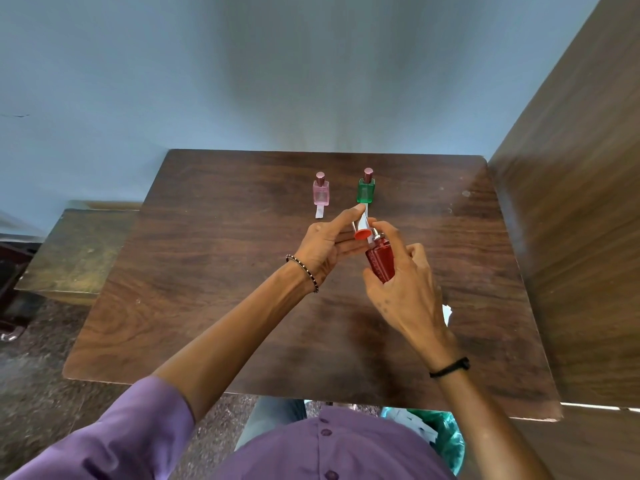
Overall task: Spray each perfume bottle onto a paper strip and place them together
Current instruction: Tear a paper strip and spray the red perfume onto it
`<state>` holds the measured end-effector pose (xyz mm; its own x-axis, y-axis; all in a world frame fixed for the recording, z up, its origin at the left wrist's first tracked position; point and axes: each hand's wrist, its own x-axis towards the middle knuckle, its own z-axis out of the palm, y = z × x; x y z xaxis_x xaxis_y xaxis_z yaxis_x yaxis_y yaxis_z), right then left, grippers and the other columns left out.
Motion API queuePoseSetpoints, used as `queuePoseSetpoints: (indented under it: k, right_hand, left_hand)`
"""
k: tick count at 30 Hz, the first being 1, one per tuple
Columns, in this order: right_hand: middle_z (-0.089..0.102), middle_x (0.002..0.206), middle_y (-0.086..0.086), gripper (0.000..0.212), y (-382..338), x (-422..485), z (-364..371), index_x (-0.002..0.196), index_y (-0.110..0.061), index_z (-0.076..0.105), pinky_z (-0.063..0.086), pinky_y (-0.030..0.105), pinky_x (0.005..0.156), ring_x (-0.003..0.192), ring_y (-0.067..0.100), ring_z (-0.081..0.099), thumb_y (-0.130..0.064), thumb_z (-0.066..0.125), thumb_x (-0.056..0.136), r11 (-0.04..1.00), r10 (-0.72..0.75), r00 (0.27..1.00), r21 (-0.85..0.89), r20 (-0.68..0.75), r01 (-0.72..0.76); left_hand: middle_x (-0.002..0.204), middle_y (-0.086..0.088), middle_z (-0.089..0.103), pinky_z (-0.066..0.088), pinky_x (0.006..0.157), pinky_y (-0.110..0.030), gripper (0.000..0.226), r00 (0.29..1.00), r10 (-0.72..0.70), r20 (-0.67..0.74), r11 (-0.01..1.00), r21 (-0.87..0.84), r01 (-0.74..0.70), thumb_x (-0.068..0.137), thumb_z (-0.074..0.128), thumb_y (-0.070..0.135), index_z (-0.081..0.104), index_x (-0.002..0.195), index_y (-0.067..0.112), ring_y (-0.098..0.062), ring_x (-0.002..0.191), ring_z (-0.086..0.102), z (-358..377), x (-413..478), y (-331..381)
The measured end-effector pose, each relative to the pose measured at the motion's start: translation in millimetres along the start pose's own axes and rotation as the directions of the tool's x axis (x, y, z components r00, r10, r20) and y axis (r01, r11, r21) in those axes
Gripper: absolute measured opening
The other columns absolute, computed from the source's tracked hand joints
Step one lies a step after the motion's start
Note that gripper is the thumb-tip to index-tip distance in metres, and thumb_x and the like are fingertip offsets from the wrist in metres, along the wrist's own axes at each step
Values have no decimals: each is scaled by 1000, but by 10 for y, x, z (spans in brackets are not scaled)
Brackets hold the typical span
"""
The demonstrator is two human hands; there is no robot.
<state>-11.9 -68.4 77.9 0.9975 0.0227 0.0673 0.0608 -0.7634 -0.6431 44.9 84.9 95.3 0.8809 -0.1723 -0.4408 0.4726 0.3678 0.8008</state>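
My right hand (pixel 405 289) grips a red perfume bottle (pixel 380 259) above the middle of the wooden table (pixel 207 271), its silver nozzle uncovered and a finger over the top. My left hand (pixel 329 244) holds the bottle's red cap (pixel 362 234) and a white paper strip (pixel 363 221) right beside the nozzle. At the back stand a pink bottle (pixel 321 192) on a paper strip (pixel 319 213) and a green bottle (pixel 366 188), both capped; the strip under the green one is mostly hidden by my left hand.
More white paper (pixel 446 313) peeks out on the table behind my right wrist. A wooden panel (pixel 571 237) rises along the table's right edge. A lower bench (pixel 79 251) stands to the left. A green bag (pixel 446 438) with paper scraps sits under the table's front edge.
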Motion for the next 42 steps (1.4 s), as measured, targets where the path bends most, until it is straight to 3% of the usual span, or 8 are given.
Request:
queuePoseSetpoints:
  k: [6,14,21,25,28,31,36,42]
  right_hand:
    - [43,106,0,76,18,-2,-32,145,-58,24,32,11,52,80,17,55,-38,72,88,1000,14,1000,-14,3,-14]
    - [44,107,1,76,19,-24,-41,145,-57,26,34,13,54,76,11,55,-36,72,88,999,31,999,9,10,-31]
    - [50,103,-4,81,66,-66,-93,147,-51,24,34,6,54,75,0,55,-37,70,82,962,150,986,241,-69,-129]
    - [69,97,-1,64,117,-73,-196,119,-30,42,53,29,65,77,14,67,-49,71,66,701,368,915,598,163,-388]
    - [80,108,9,61,168,-106,-303,120,-16,60,59,35,63,92,22,78,-36,78,66,432,273,862,746,427,-507]
    - [76,118,19,48,187,-183,-340,124,-2,67,65,48,78,109,35,75,-25,77,84,271,125,821,776,558,-569]
    - [79,109,20,45,128,-239,-301,122,-5,69,64,50,82,102,38,77,-37,77,91,411,116,839,743,532,-528]
    - [81,99,15,46,22,-197,-263,117,-15,72,66,42,74,86,37,80,-49,78,86,469,161,873,743,461,-478]
  left_hand:
    - [105,-16,77,61,72,-32,27,1000,-13,-4,999,-36,13,86,74,32,75,95,7,-26,93,76,19,13,-7]
    - [104,-13,77,61,75,-32,23,999,-34,20,999,-21,34,87,73,31,82,76,14,-25,93,76,51,35,-24]
    - [114,-16,74,60,85,-34,38,999,-36,28,999,-17,37,91,67,33,71,111,0,-28,104,73,33,1,-3]
    - [111,-16,75,60,83,-31,36,999,-31,29,999,20,31,92,67,35,75,106,3,-26,104,73,15,11,-34]
    - [110,-13,76,60,85,-32,30,999,-21,30,999,39,20,90,68,37,80,90,9,-25,104,73,10,22,-53]
    - [112,-15,75,60,86,-31,44,1000,-8,22,999,40,7,90,68,39,74,109,0,-25,106,72,34,15,-61]
    - [111,-14,76,58,70,-22,50,999,6,39,998,65,-9,90,67,41,70,114,-3,-18,99,75,100,-34,-40]
    - [109,-16,76,60,85,-29,43,997,-13,80,991,134,2,90,66,42,76,105,2,-21,100,74,101,-95,-133]
